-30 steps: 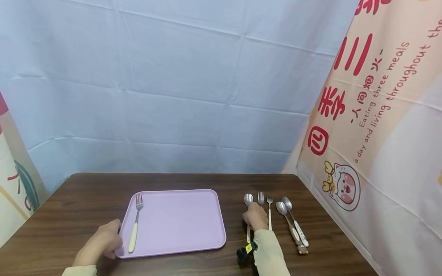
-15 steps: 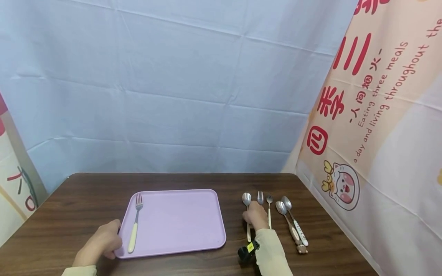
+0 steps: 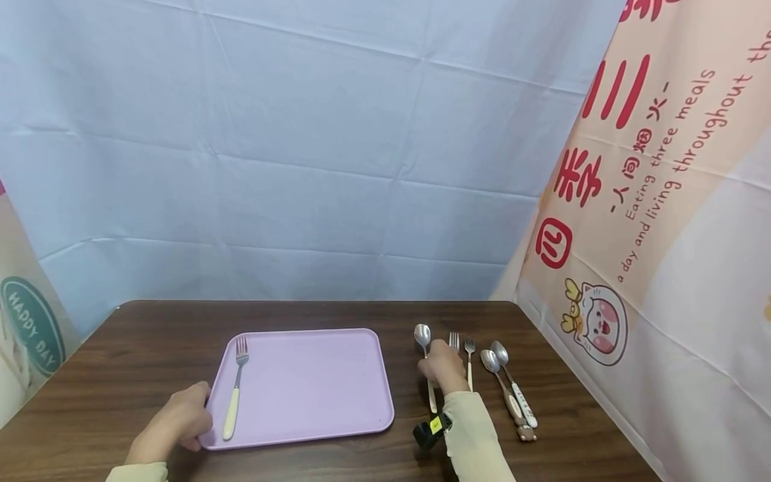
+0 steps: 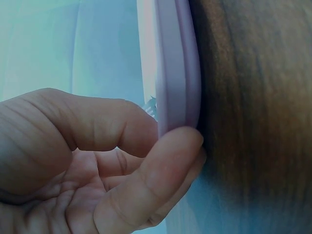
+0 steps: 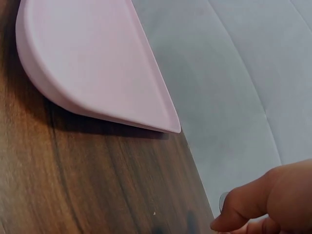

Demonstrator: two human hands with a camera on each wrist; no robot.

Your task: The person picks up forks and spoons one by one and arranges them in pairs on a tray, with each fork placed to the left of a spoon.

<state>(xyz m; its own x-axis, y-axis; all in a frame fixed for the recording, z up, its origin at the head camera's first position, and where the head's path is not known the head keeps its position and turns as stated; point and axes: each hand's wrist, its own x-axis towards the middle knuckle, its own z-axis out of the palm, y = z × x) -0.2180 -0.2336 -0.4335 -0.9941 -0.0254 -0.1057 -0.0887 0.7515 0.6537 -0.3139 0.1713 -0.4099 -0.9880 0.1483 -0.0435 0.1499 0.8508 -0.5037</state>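
My left hand pinches the left rim of the lilac tray; the left wrist view shows thumb and fingers on either side of the edge. Inside the tray, along its left side, lies a fork with a cream handle. To the right of the tray my right hand grips a spoon by its cream handle, bowl pointing away from me. Most of this grip is hidden in the right wrist view, where only part of the right hand shows at the lower right corner.
Right beside my right hand lie a fork, partly covered, and another fork. Farther right are a spoon with a brown bear handle and a spoon with a white patterned handle. Cloth hangs behind the brown table.
The spoon in my right hand has shifted a little to the left and away from me, and the hand has moved slightly with it. My left hand stays on the tray rim.
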